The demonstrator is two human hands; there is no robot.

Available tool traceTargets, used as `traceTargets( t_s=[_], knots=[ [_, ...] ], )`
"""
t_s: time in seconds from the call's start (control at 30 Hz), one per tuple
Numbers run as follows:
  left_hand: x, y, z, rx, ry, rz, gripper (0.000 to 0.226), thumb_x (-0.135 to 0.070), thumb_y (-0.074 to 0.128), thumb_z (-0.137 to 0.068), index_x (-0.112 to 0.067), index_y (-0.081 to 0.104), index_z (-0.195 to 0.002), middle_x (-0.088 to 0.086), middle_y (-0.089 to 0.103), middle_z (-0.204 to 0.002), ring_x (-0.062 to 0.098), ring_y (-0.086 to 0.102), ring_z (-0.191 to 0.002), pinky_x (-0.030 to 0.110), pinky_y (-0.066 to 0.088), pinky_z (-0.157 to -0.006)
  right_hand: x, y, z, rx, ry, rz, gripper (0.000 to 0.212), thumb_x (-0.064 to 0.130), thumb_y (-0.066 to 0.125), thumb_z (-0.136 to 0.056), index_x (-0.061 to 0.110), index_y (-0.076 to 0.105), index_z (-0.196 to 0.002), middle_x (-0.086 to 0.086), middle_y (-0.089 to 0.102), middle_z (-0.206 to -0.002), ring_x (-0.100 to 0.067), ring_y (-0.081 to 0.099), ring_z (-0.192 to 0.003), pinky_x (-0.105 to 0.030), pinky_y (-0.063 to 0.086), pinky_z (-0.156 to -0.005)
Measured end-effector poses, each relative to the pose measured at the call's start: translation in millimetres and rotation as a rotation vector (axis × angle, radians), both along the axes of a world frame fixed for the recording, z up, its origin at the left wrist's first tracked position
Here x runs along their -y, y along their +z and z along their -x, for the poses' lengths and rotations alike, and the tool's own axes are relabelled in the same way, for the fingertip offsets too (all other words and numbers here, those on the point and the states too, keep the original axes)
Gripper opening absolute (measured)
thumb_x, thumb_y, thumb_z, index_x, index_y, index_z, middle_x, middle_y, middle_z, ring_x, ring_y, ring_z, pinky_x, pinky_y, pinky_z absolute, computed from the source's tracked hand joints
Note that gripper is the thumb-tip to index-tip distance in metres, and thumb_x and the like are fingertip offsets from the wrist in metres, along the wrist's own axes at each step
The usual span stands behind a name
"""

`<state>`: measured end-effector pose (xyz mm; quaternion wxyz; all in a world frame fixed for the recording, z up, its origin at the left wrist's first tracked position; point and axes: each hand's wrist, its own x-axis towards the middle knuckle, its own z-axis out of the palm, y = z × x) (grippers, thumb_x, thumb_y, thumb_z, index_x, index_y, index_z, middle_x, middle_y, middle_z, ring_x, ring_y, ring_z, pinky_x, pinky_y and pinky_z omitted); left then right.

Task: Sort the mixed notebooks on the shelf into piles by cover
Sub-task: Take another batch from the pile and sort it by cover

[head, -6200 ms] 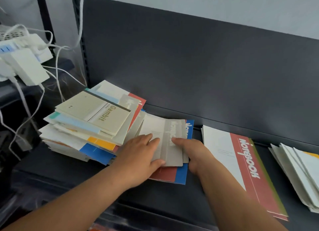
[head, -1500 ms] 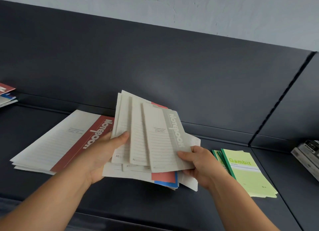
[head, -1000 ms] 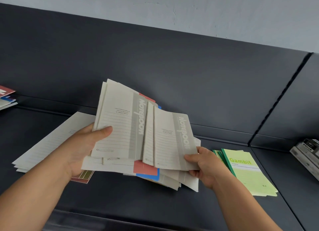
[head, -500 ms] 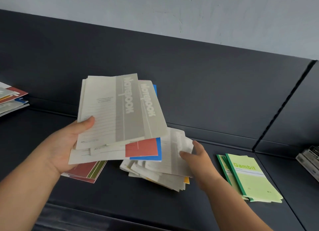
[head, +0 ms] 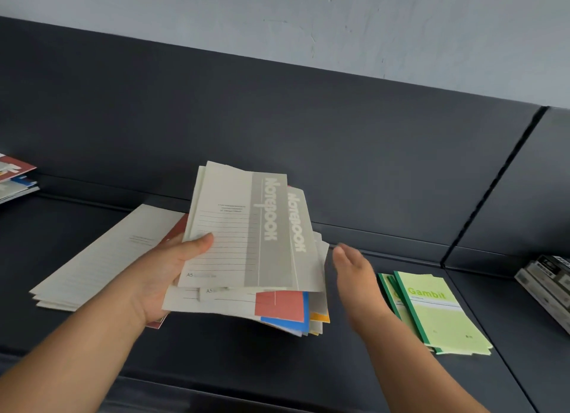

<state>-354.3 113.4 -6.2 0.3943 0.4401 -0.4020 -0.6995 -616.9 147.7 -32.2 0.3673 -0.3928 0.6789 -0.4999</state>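
Gripping a fanned bundle of notebooks (head: 240, 236) over the shelf (head: 277, 366), the left hand (head: 160, 276) has its thumb on the top grey cover. The right hand (head: 357, 276), fingers straight and empty, is just beside the bundle. Apparently sorted: one red-banded pile (head: 101, 258) at left and one green pile (head: 438, 314) at right. Unsorted: the bundle, showing two grey covers, one red, one blue and yellow edges, and a mixed heap (head: 15, 178) far left.
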Motion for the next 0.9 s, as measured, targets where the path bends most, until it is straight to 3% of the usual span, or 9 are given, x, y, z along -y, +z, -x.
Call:
traceTargets(
  t_s=[0.1, 0.17, 0.2, 0.27, 0.37, 0.43, 0.6, 0.73, 0.9],
  knots=[
    [-3.2, 1.3, 12.6, 0.020, -0.012, 0.001, 0.042, -0.030, 0.067, -0.075, -0.031, 0.068, -0.117, 0.006, 0.074, -0.112, 0.032, 0.069, -0.104, 0.054, 0.054, -0.084, -6.0, 11.5, -7.7, 0.132, 0.052, 0.046, 0.026, 0.049, 0.050, -0.097, 0.029, 0.060, -0.109, 0.006, 0.065, -0.112, -0.010, 0.063, -0.097, -0.029, 0.052, -0.082],
    [-7.1, 3.1, 23.5, 0.057, -0.012, 0.030, 0.040, -0.029, 0.068, -0.076, -0.030, 0.068, -0.116, 0.005, 0.075, -0.108, 0.030, 0.071, -0.100, 0.052, 0.056, -0.080, -4.6, 13.4, -12.7, 0.140, 0.152, -0.050, 0.073, 0.071, 0.063, -0.075, 0.026, 0.051, -0.131, 0.008, 0.063, -0.120, -0.013, 0.064, -0.105, -0.039, 0.052, -0.093],
    [-9.3, 4.1, 29.2, 0.072, -0.006, 0.053, 0.037, -0.027, 0.068, -0.078, -0.029, 0.067, -0.115, 0.005, 0.076, -0.105, 0.029, 0.072, -0.096, 0.049, 0.058, -0.076, -4.6, 15.6, -16.0, 0.155, 0.169, -0.073, 0.085, 0.068, 0.070, -0.071, 0.025, 0.043, -0.139, 0.012, 0.062, -0.117, -0.011, 0.063, -0.103, -0.037, 0.052, -0.091],
    [-14.1, 5.7, 40.3, 0.087, 0.004, 0.081, 0.031, -0.024, 0.068, -0.081, -0.028, 0.068, -0.112, 0.004, 0.077, -0.099, 0.026, 0.073, -0.089, 0.045, 0.058, -0.071, -4.4, 12.9, -17.2, 0.183, 0.159, -0.043, 0.081, 0.044, 0.080, -0.077, 0.027, 0.035, -0.142, 0.017, 0.057, -0.106, -0.007, 0.061, -0.094, -0.030, 0.051, -0.079],
    [-17.4, 4.5, 48.5, 0.058, -0.009, 0.054, 0.035, -0.033, 0.067, -0.077, -0.030, 0.067, -0.111, 0.005, 0.077, -0.100, 0.028, 0.073, -0.092, 0.047, 0.058, -0.072, -3.3, 3.8, -15.0, 0.170, 0.051, 0.004, 0.073, 0.022, 0.088, -0.068, 0.033, 0.042, -0.125, 0.009, 0.061, -0.110, -0.017, 0.065, -0.098, -0.041, 0.057, -0.083],
    [-15.8, 3.0, 48.4, 0.004, -0.028, -0.009, 0.034, -0.035, 0.063, -0.082, -0.027, 0.067, -0.115, 0.009, 0.075, -0.104, 0.031, 0.072, -0.094, 0.050, 0.058, -0.073, -2.5, 0.4, -12.4, 0.155, -0.005, 0.033, 0.078, 0.016, 0.087, -0.066, 0.032, 0.043, -0.129, 0.006, 0.064, -0.114, -0.020, 0.067, -0.100, -0.047, 0.059, -0.084],
    [-9.7, -4.9, 42.5, -0.035, -0.032, -0.076, 0.028, -0.011, 0.055, -0.089, -0.019, 0.067, -0.113, 0.014, 0.075, -0.101, 0.032, 0.074, -0.082, 0.046, 0.059, -0.054, -2.1, 3.7, 2.5, 0.227, -0.013, 0.094, 0.053, 0.002, 0.079, -0.077, 0.022, 0.057, -0.120, 0.001, 0.074, -0.106, -0.022, 0.073, -0.091, -0.048, 0.061, -0.080],
    [-6.6, -9.4, 42.1, 0.065, -0.017, -0.009, 0.038, -0.002, 0.062, -0.085, -0.023, 0.066, -0.117, 0.012, 0.075, -0.103, 0.036, 0.072, -0.092, 0.050, 0.057, -0.067, -0.2, -1.5, 7.2, 0.374, 0.036, 0.028, 0.040, -0.004, 0.075, -0.079, 0.011, 0.061, -0.113, -0.007, 0.076, -0.101, -0.030, 0.074, -0.089, -0.052, 0.060, -0.078],
    [-9.5, -5.9, 46.1, 0.153, 0.047, 0.069, 0.050, -0.015, 0.078, -0.065, -0.025, 0.068, -0.113, 0.007, 0.076, -0.100, 0.034, 0.071, -0.096, 0.056, 0.055, -0.080, 1.1, -1.5, 4.2, 0.348, 0.043, 0.030, 0.043, -0.001, 0.077, -0.079, 0.020, 0.058, -0.112, -0.004, 0.072, -0.105, -0.030, 0.073, -0.092, -0.055, 0.059, -0.080]
  ],
)
